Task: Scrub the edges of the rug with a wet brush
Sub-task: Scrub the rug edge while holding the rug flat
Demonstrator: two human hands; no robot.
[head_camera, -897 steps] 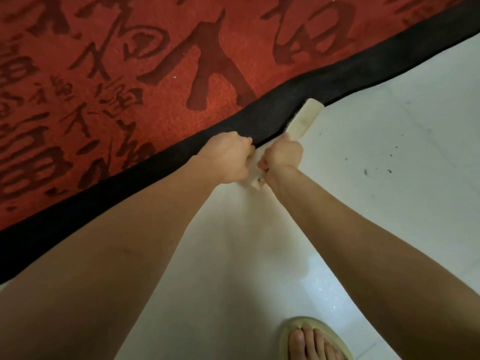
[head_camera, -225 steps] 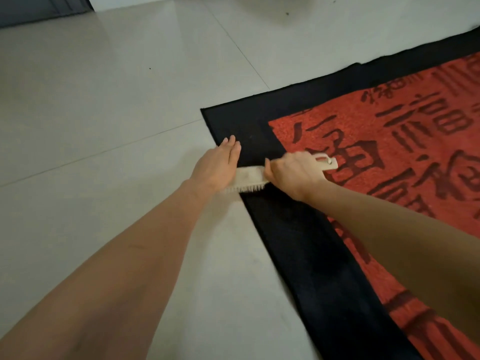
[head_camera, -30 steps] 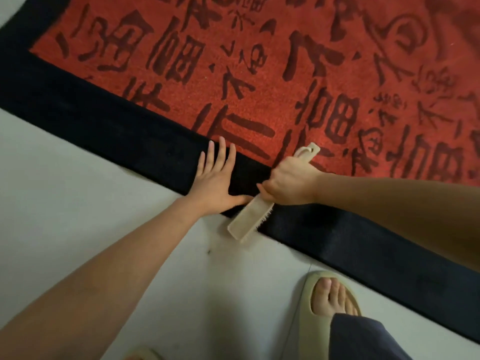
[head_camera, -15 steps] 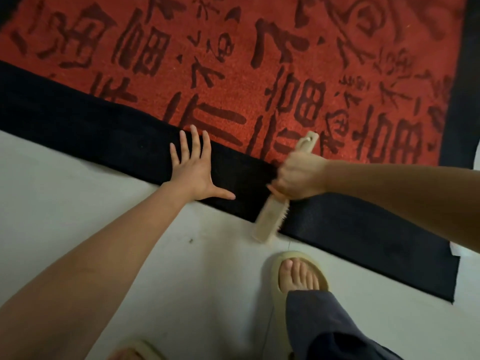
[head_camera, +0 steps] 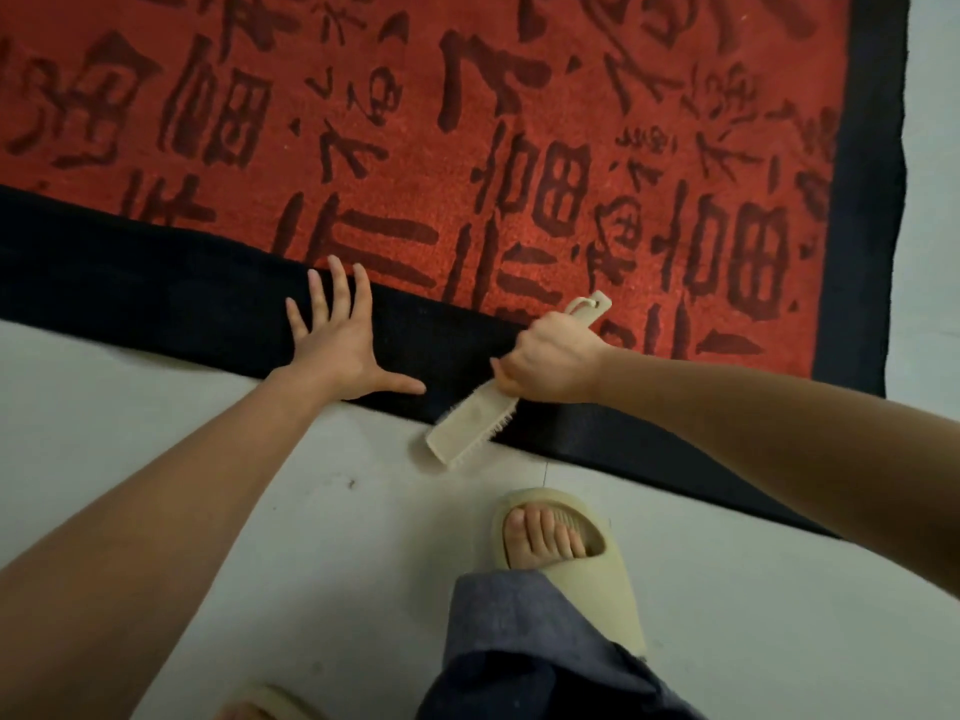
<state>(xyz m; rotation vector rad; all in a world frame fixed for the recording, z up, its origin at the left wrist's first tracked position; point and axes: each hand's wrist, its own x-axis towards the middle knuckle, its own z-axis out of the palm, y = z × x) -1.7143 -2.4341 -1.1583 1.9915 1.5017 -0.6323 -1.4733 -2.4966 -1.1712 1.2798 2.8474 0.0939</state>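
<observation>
— What are my fingers doing?
— Your right hand (head_camera: 548,363) wraps round the brush (head_camera: 475,423). Your left hand (head_camera: 340,345) lies flat, fingers wide, on the rug (head_camera: 467,148) near edge.
— Which step?
— Scrubbing the black border (head_camera: 156,288). Next, I think, slide along toward the right corner.
— Anything close?
— Your slipper (head_camera: 571,553) on the floor (head_camera: 130,397), just beside.

Quick count for you: 1 rug (head_camera: 467,148), red w/ dark characters and a black border. 1 brush (head_camera: 470,426), cream plastic. You've got 2 hands in view, left hand (head_camera: 337,350) and right hand (head_camera: 548,363). 2 slides: one (head_camera: 597,574) fully visible, a second (head_camera: 270,706) only peeking in at the bottom edge. 1 trouser leg (head_camera: 519,652), dark blue.
</observation>
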